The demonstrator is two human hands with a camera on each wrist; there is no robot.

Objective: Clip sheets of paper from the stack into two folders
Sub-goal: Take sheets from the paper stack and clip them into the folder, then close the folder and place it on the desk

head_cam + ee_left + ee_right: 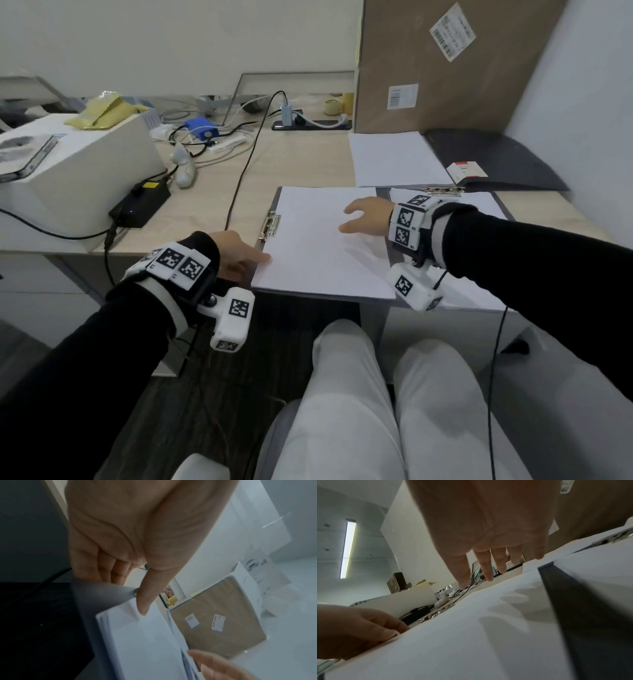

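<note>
Closest to the person, at the near edge of the desk [212, 205], lies a grey folder [274, 205] with white sheets of paper [318, 246] on top of it. The left hand [236, 255] is at the near left corner of those sheets. In the left wrist view the thumb lies on top of the corner and the other fingers curl under the folder edge, so it pinches the sheets and folder together. I think it does that so the paper cannot slide.

The right hand [368, 219] floats over the middle of the same sheets. Its fingers [489, 566] are spread and fairly straight, and it holds nothing. The shadows on the paper in the right wrist view show the fingers are just above it, maybe about to press the sheets flat.

On the left edge of the folder sits the silver clip [270, 224]. The paper edge lies beside it; I cannot tell if the clip is biting the paper yet.

Just to the right is the second folder [503, 209], with its own sheets under a clip [442, 189] at the top, so that one looks done.

Farther back lies the stack of paper [397, 159], waiting to be used. Beside it is a dark open cover [507, 161]. Behind stands a big brown box [445, 61], and off to the left a tangle of cables [212, 137].
</note>
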